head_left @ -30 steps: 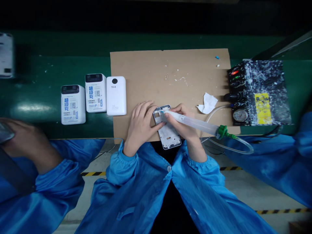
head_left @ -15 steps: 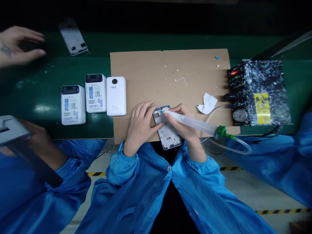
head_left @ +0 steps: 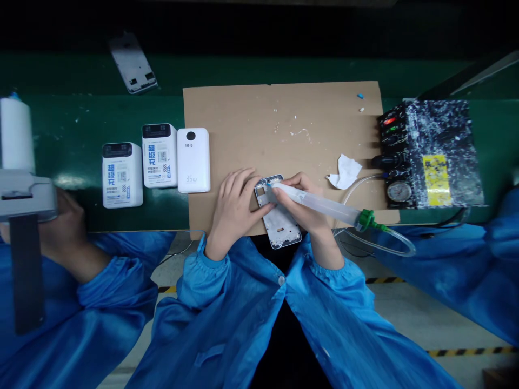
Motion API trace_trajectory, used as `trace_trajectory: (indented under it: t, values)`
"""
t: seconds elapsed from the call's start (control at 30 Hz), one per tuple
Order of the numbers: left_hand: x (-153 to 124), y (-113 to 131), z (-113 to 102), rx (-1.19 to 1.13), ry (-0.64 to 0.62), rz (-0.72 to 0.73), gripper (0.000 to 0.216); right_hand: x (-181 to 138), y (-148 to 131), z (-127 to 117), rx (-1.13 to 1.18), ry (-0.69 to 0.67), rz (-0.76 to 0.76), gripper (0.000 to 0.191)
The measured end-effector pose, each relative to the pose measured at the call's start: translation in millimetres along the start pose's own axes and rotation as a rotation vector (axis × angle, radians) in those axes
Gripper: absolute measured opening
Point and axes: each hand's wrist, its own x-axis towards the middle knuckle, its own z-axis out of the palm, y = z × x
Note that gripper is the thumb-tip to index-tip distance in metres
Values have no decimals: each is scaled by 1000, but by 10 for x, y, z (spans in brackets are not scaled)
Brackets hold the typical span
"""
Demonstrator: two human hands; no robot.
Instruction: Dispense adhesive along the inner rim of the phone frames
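Translucent syringe (head_left: pixel 334 209) is pinched in right hand (head_left: pixel 310 220), tip indistinct at phone frame (head_left: pixel 279 222); left hand (head_left: pixel 235 208), thumb spread, partly hides frame's left edge.

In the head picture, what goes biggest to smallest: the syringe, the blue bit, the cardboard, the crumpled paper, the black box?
1. cardboard
2. black box
3. syringe
4. crumpled paper
5. blue bit
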Motion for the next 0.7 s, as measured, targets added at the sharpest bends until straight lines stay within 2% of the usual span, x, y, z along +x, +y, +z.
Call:
trace_trajectory:
  t: [0.27,0.7]
  values:
    - [-8,1,1,4,-1,1,57,2,11,10,-3,9,-19,34]
    - [-7,12,-7,7,3,8,59,10,-23,14,-8,20,-25,27]
